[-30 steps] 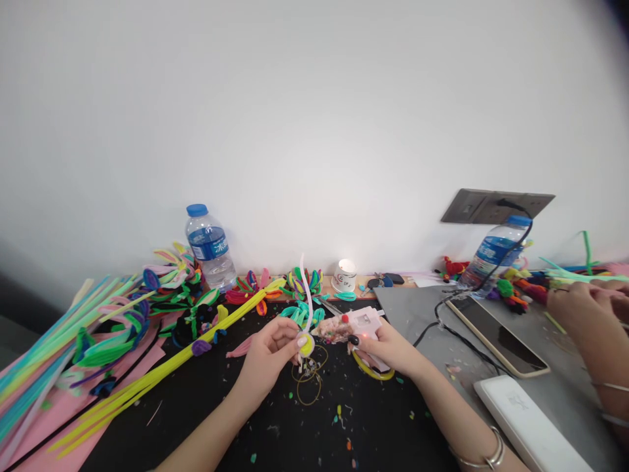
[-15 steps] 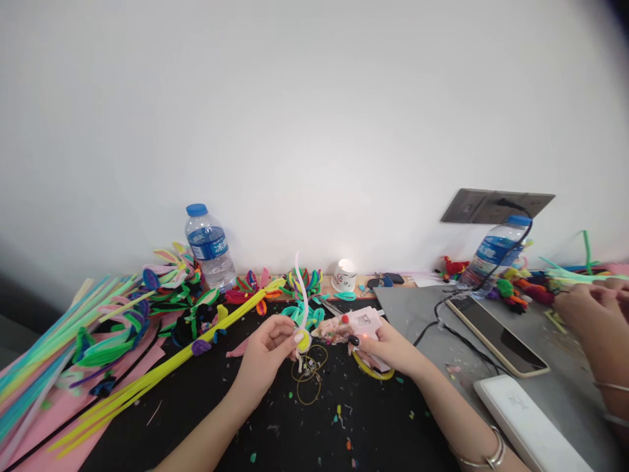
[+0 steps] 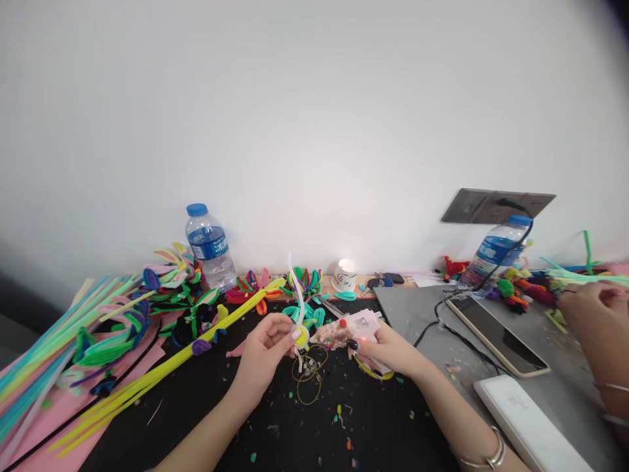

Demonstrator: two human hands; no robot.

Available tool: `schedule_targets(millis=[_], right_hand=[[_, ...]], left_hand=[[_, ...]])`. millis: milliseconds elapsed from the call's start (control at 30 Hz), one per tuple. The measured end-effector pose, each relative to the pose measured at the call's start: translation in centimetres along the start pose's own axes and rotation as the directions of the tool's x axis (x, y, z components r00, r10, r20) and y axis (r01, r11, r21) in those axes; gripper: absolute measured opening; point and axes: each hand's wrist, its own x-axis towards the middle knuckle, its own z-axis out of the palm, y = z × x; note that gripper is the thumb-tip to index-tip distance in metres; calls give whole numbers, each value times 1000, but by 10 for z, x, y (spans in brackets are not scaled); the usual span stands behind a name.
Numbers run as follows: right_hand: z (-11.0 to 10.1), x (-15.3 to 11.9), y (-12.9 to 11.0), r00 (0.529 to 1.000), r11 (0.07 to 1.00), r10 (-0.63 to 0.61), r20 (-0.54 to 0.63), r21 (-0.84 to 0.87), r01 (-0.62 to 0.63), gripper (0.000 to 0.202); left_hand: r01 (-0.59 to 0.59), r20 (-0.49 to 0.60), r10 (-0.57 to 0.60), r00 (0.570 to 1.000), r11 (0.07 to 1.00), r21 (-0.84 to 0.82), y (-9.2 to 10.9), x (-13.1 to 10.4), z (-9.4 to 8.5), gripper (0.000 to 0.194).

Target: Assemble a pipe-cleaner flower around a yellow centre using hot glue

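My left hand [image 3: 272, 344] pinches a small yellow pipe-cleaner piece [image 3: 301, 337] between thumb and fingers. A pale lilac pipe cleaner [image 3: 295, 282] rises from it and curves upward. In my right hand [image 3: 393, 347] is a pink glue gun [image 3: 361, 322], with decorated front, a red dot on top and a small glowing orange light. Its nozzle points left and sits close beside the yellow piece; I cannot tell whether they touch. Thin rubber bands [image 3: 309, 403] lie on the black mat [image 3: 275, 419] below. A yellow ring [image 3: 376, 373] lies under my right hand.
Yellow pipe cleaners [image 3: 162, 367] and bundled coloured ones [image 3: 39, 354] lie left. Behind stand a water bottle [image 3: 209, 246] and paper cup [image 3: 344, 278]. At right are a phone [image 3: 496, 334], white power bank [image 3: 531, 419], black cable [image 3: 472, 354] and another person's hand [image 3: 590, 308].
The yellow piece and its lilac pipe cleaner have shifted and tilted slightly to the left in my left hand. The glue gun has dipped a little, staying close to the piece.
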Motion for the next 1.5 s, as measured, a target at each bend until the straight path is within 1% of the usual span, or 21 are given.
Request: schedule_targets(millis=[133,200,333,433,600,800,933,1133,1300,1500], right_hand=[[0,-1,-1,1000,1000,10,-28,-21,-10,21],[-1,0,-1,1000,1000,2,-22,-19,-2,25],[-2,2,1,999,999,-36,26,-1,36,39],[-3,3,3,999,999,-36,24,4,36,43],[-2,3,2,999,998,-45,26,-30,46,45],[-3,3,2,999,999,-43,28,-4,43,45],[-3,3,2,999,999,-43,30,-16,43,43],[-4,3,2,998,998,-49,33,-41,50,40],[-4,2,1,998,997,-58,37,-43,60,43],[-4,1,1,999,999,-35,42,-35,37,39]], left_hand=[[1,2,-1,1000,1000,-7,0,1,0,22],[2,13,-2,1000,1000,0,0,1,0,22],[-3,33,2,999,1000,18,-1,0,1,21],[0,46,-1,999,1000,11,-1,0,1,21],[7,72,-7,997,1000,6,-1,-1,2,21],[13,127,-13,992,1000,0,-3,-1,3,19],[13,141,-13,990,1000,0,-5,-1,2,20],[15,134,-15,991,1000,2,-2,0,2,20],[6,68,-7,998,1000,23,0,0,2,21],[1,37,-2,999,1000,21,-1,0,1,21]])
